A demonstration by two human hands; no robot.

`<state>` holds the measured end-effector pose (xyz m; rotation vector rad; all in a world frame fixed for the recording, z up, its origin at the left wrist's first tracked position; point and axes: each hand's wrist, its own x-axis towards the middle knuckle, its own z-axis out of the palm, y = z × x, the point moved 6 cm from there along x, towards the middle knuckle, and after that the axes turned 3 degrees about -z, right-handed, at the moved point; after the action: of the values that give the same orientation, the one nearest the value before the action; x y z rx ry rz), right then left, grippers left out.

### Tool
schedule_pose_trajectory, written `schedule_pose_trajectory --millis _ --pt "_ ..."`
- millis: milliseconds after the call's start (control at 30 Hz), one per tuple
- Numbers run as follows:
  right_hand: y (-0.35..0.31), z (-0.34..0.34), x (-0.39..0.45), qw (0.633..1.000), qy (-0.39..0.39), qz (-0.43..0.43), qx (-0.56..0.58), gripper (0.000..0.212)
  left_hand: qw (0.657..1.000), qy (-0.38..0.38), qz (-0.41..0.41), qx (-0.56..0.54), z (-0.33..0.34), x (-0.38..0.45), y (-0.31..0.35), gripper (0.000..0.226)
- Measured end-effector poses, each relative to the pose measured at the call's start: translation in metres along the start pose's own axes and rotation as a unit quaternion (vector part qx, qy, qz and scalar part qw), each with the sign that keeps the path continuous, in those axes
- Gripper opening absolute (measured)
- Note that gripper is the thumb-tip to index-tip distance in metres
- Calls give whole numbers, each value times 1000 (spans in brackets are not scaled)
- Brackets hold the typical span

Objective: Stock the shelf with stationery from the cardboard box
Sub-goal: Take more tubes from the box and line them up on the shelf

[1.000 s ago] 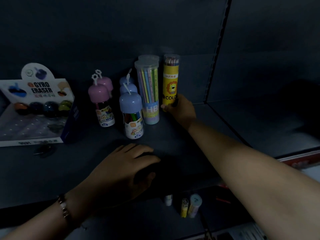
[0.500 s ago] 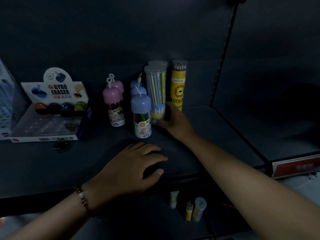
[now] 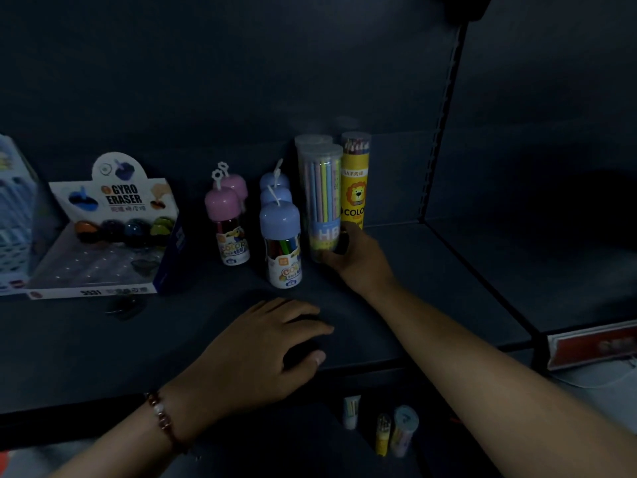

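On shelf (image 3: pixel 431 270): right hand (image 3: pixel 358 260) grips pencil tube (image 3: pixel 320 198).

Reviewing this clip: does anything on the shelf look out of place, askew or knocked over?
One thing: a small dark object lies loose on the shelf in front of the Gyro Eraser display box, apparently an eraser out of its tray; too dim to be sure. The capped tubs and pencil tubes stand upright in rows.
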<state>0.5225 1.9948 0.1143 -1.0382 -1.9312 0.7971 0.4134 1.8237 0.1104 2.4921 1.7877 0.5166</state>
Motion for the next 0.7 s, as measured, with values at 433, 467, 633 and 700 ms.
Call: schedule_pose_trajectory --millis 433,467,633,700 --pt "-15 -7 -15 1000 -19 17 -18 62 1000 12 16 -19 -4 -1 1 45" --pt "-21 -11 -24 999 -20 14 -33 64 999 17 21 -24 -5 -1 1 46" --pt "-50 -43 -121 984 -35 -48 -165 54 995 44 73 -48 -16 -9 7 42" --pt "-55 -64 -177 974 -19 -42 -223 52 990 53 116 -62 -19 -16 18 41"
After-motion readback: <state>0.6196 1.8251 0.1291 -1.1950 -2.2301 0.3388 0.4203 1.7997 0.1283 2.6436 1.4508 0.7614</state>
